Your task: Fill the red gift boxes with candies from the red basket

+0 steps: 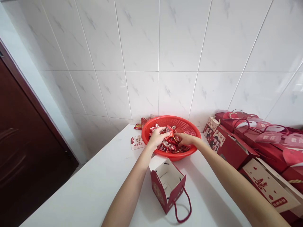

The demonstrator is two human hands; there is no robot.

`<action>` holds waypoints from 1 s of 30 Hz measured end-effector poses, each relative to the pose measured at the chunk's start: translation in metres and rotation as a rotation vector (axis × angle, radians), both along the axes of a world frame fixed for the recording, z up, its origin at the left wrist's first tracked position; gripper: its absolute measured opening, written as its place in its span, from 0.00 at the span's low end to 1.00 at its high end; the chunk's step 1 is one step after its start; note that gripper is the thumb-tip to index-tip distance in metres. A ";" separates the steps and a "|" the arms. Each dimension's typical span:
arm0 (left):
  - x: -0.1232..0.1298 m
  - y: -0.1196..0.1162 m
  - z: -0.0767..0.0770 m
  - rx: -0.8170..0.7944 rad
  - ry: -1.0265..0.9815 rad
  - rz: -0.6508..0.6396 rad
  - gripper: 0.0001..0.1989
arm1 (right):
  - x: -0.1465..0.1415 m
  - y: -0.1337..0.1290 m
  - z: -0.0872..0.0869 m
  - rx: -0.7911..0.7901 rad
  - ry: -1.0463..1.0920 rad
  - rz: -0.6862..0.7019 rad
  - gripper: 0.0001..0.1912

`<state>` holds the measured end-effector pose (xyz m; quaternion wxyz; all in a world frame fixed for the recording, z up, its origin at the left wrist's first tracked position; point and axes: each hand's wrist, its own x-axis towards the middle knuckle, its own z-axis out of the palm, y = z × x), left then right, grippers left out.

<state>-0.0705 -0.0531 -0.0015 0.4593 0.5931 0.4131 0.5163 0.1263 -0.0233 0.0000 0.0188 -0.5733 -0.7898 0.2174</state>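
My left hand (156,138) is over the red plastic basket (171,157), its fingers closed on a small red wrapped candy (169,132). Inside the same basket, my right hand (186,139) has its fingertips bent down among the wrapped candies (168,146). Those fingers are curled together, and whatever is between them is hidden. In front of the basket stands a red gift box (158,192), its top open and its pale inside showing. A dark red cord handle (190,205) hangs from its near right side onto the table.
The white table (99,176) meets a tiled wall (142,47). Several red gift boxes (233,145) with handles crowd the right side. Left of the basket lie a printed card (137,142) and a small red packet (137,126). A dark door (28,142) stands at far left.
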 end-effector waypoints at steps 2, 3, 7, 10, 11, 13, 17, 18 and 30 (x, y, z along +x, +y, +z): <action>0.000 0.000 0.001 0.000 -0.016 0.004 0.14 | 0.000 -0.001 0.002 0.010 -0.014 0.006 0.44; 0.000 -0.001 0.001 -0.005 -0.026 0.014 0.15 | 0.000 -0.002 0.002 0.030 -0.011 0.008 0.40; 0.000 0.000 0.000 -0.021 -0.041 0.041 0.17 | 0.000 -0.002 0.003 0.126 0.055 0.019 0.25; -0.001 0.003 -0.003 -0.011 -0.044 0.015 0.17 | 0.001 -0.002 0.003 0.198 0.130 0.005 0.20; -0.001 0.004 -0.004 -0.013 -0.045 0.021 0.16 | 0.001 -0.002 0.003 0.228 0.165 -0.009 0.17; -0.001 0.005 -0.004 -0.017 -0.047 0.039 0.16 | 0.002 -0.002 0.003 0.302 0.238 -0.049 0.10; 0.000 0.002 -0.001 -0.023 -0.051 0.017 0.14 | 0.005 -0.001 0.002 0.439 0.386 -0.138 0.09; 0.000 0.002 0.000 -0.030 -0.049 0.019 0.15 | 0.006 -0.001 0.001 0.453 0.451 -0.157 0.12; -0.003 -0.002 0.005 -0.068 -0.105 -0.189 0.18 | 0.010 -0.017 0.013 0.095 1.120 -0.068 0.24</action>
